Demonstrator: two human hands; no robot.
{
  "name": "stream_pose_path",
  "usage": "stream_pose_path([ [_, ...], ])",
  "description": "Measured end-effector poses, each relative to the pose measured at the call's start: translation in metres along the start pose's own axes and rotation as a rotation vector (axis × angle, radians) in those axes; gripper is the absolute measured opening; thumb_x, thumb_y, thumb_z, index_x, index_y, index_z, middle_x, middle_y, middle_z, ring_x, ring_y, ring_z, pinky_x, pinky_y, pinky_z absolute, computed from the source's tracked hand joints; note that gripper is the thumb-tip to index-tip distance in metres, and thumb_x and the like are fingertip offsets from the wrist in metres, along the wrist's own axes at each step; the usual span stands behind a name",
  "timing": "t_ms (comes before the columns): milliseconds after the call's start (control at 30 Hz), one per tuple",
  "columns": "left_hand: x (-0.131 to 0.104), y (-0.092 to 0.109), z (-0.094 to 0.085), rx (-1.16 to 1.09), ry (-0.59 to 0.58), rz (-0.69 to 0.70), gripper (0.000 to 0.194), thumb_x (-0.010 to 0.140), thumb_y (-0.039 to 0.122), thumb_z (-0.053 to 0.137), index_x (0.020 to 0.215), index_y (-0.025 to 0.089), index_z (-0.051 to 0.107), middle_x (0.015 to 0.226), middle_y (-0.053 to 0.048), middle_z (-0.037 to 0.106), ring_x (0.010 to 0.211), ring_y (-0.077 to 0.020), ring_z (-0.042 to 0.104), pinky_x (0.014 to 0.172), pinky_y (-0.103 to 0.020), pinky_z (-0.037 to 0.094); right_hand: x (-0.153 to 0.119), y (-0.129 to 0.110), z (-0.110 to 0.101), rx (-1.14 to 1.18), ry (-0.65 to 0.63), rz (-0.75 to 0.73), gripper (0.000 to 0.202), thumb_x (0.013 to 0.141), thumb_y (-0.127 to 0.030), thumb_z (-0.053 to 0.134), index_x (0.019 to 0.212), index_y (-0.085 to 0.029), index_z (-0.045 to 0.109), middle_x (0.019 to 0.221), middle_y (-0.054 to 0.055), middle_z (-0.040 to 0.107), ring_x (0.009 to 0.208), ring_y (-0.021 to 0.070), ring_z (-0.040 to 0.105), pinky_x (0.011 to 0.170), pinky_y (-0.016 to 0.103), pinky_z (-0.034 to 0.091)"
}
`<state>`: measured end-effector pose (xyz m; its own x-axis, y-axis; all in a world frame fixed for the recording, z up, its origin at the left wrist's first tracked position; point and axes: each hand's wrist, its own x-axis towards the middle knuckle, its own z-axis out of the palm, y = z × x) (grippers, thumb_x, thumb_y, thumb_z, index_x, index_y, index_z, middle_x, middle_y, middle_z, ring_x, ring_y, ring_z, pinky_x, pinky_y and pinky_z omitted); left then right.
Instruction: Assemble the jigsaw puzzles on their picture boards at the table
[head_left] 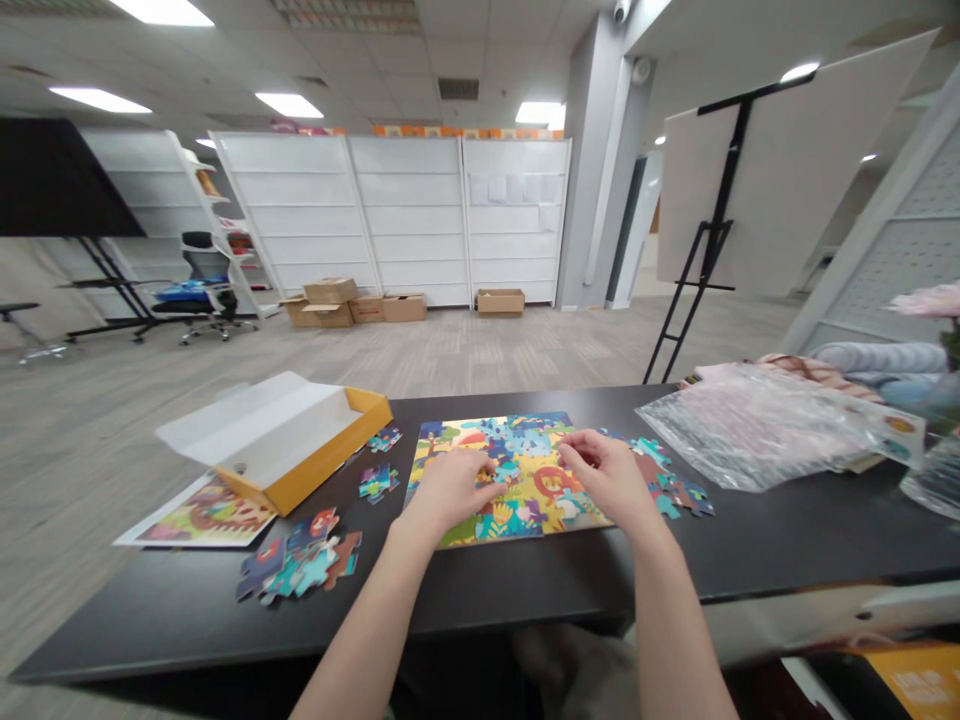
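A colorful jigsaw puzzle (555, 480), largely joined, lies flat on the black table. My left hand (459, 485) rests over its left part, thumb apart from the curled fingers, and nothing shows between them. Over the right part, near a red lion picture, is my right hand (600, 468). Its fingers are bent together near the thumb; whatever they hold, if anything, is too small to make out. Loose puzzle pieces (311, 565) are heaped at the front left, with small groups (379, 482) beside the puzzle. More loose pieces (675, 490) lie just right of my right hand.
An open yellow box (315, 465) with a white inside stands at the table's left, partly over a picture sheet (202, 515). Clear plastic packaging (772, 425) covers the right side. Beyond the table are an easel (705, 250) and cardboard boxes (330, 303).
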<state>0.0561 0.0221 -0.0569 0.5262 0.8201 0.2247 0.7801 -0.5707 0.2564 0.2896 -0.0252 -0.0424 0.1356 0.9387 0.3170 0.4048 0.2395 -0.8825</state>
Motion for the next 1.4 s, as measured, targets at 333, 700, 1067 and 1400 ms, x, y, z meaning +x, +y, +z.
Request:
stream_pose_path([
  [333,-0.003,0.011,-0.001,-0.021,0.008,-0.043,0.032,0.087,0.043,0.061,0.109,0.021,0.066,0.11,-0.009,0.074,0.102,-0.0287,0.069,0.085,-0.037,0.052,0.0,0.003,0.005,-0.031,-0.04,-0.021,0.025,0.083,-0.044,0.06,0.08,-0.02,0.064,0.073,0.005,0.071,0.068,0.0208,0.067,0.063,0.031,0.051],
  [700,-0.005,0.005,0.004,-0.239,0.057,-0.016,0.031,0.082,0.034,0.064,0.111,0.023,0.065,0.113,-0.005,0.073,0.1,-0.0246,0.068,0.089,-0.035,0.052,0.001,0.007,0.015,-0.105,-0.089,-0.073,0.02,0.086,-0.038,0.057,0.08,-0.02,0.065,0.072,0.003,0.07,0.066,0.0186,0.066,0.062,0.029,0.049],
  [1067,-0.017,-0.044,-0.021,-0.151,0.207,-0.239,0.027,0.091,0.038,0.055,0.114,0.025,0.063,0.116,-0.005,0.071,0.104,-0.025,0.066,0.089,-0.036,0.051,0.002,0.016,-0.019,-0.102,0.16,0.065,0.026,0.079,-0.044,0.062,0.081,-0.018,0.068,0.073,0.008,0.075,0.069,0.023,0.07,0.064,0.032,0.052],
  [1400,-0.026,-0.068,-0.011,0.056,0.109,-0.247,0.027,0.093,0.034,0.05,0.113,0.023,0.065,0.118,-0.008,0.072,0.111,-0.0278,0.064,0.097,-0.039,0.048,-0.003,0.026,-0.071,-0.223,0.535,0.125,0.034,0.08,-0.041,0.057,0.098,-0.016,0.07,0.088,0.013,0.076,0.075,0.0244,0.071,0.066,0.033,0.052],
])
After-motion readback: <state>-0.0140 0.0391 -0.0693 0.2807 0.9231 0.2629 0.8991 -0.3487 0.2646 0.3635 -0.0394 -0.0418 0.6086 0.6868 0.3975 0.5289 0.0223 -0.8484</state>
